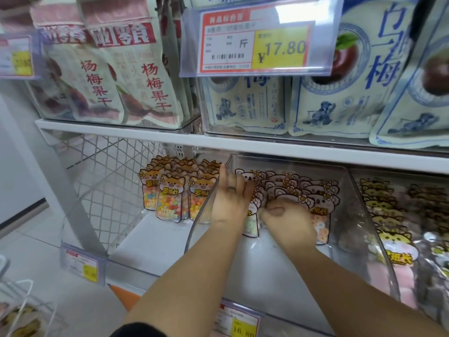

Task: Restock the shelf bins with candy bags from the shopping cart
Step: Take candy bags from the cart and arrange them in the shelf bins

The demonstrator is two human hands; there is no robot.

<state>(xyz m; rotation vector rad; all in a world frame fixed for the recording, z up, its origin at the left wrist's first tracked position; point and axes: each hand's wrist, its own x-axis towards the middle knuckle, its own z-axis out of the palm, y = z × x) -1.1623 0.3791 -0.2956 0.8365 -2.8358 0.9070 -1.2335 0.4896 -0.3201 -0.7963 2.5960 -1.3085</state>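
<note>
Clear-plastic middle bin [257, 266] on the lower shelf, with both hands at work inside it. The candy bags [303, 190], koala-faced pouches, stand upright in overlapping rows that fill the rear half of the bin; the front of its floor is bare. The left hand [229, 200] has straight, slightly spread fingers laid against the left end of the rows, beside the bin wall. The right hand [286, 222] is curled, thumb and fingers apparently pinching the top of a front bag [322, 229]. The step in hand is judged to be seating and squaring this bag. To do it well, the flat left hand should brace the row while the right sets the bag upright, face forward, touching the pouch behind it. The neighbouring dog-faced bags [170, 198] should stay undisturbed. The shopping cart [21, 310] shows only partly, at lower left.
</note>
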